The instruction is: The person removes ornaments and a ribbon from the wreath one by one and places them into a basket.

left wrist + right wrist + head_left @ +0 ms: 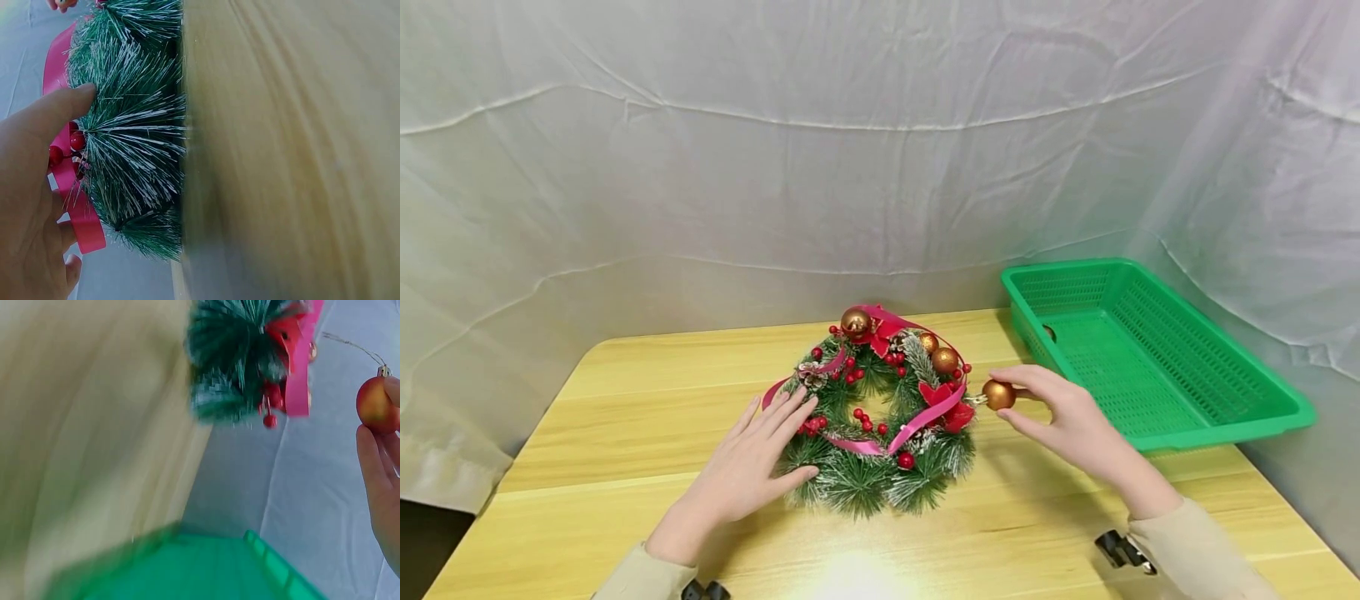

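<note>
A green Christmas wreath (857, 487) lies on the wooden table, trimmed with red berries, pink ribbon (931, 415), red flowers and several copper balls. My left hand (748, 458) rests on the wreath's left side with its fingers spread straight. Just off the wreath's right edge, my right hand (1067, 421) pinches a copper Christmas ball (998, 395) between thumb and fingers. In the right wrist view a thin gold loop trails from the cap of this ball (377, 403), apart from the wreath.
A green plastic basket (1206, 437) stands at the table's right back, with one small brownish thing (1049, 333) partly seen inside by its left wall. White cloth (880, 183) hangs behind the wooden table (610, 433) and at its sides.
</note>
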`<action>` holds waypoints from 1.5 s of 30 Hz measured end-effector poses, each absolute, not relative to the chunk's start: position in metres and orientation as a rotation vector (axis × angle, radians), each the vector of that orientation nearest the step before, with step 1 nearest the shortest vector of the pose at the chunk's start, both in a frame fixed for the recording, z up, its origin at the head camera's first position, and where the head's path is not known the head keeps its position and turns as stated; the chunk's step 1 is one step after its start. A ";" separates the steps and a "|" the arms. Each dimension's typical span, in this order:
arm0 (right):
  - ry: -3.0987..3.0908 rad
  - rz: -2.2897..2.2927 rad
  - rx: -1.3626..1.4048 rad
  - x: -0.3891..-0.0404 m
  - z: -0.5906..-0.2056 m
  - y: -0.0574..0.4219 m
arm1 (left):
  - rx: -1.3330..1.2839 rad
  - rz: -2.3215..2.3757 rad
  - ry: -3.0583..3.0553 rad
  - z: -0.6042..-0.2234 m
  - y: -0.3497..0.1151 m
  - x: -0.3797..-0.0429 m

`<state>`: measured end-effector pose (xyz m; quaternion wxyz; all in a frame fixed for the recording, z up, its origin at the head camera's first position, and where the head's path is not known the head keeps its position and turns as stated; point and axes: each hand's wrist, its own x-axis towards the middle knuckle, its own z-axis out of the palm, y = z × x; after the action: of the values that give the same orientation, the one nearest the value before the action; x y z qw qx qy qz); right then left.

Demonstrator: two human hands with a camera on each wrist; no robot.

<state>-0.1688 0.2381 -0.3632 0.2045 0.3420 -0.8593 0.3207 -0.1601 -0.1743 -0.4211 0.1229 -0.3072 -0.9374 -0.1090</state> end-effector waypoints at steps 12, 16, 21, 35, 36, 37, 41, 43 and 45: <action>-2.419 0.857 0.825 -0.166 -0.342 0.290 | -0.894 -0.337 -2.722 -0.422 -0.175 -0.161; -2.462 0.900 0.719 -0.166 -0.340 0.310 | -0.895 -0.336 -2.712 -0.423 -0.175 -0.161; -2.600 0.966 0.524 -0.164 -0.338 0.334 | -0.892 -0.332 -2.718 -0.422 -0.175 -0.161; -2.875 1.004 0.480 -0.184 -0.347 0.378 | -0.876 -0.339 -2.744 -0.422 -0.175 -0.160; -2.892 0.999 0.491 -0.186 -0.347 0.380 | -0.874 -0.337 -2.748 -0.423 -0.175 -0.160; -2.908 0.992 0.500 -0.187 -0.348 0.382 | -0.874 -0.335 -2.750 -0.423 -0.175 -0.160; -2.958 0.961 0.543 -0.193 -0.351 0.389 | -0.874 -0.337 -2.754 -0.422 -0.174 -0.161; -2.991 0.991 0.566 -0.197 -0.354 0.392 | -0.874 -0.339 -2.755 -0.422 -0.174 -0.161; -3.039 1.044 0.588 -0.201 -0.355 0.395 | -0.873 -0.343 -2.754 -0.422 -0.174 -0.160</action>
<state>-0.2008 0.3953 -0.3554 -0.0628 0.1796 -0.9285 0.3190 -0.1602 -0.1740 -0.4222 0.1160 -0.2982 -0.9402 -0.1171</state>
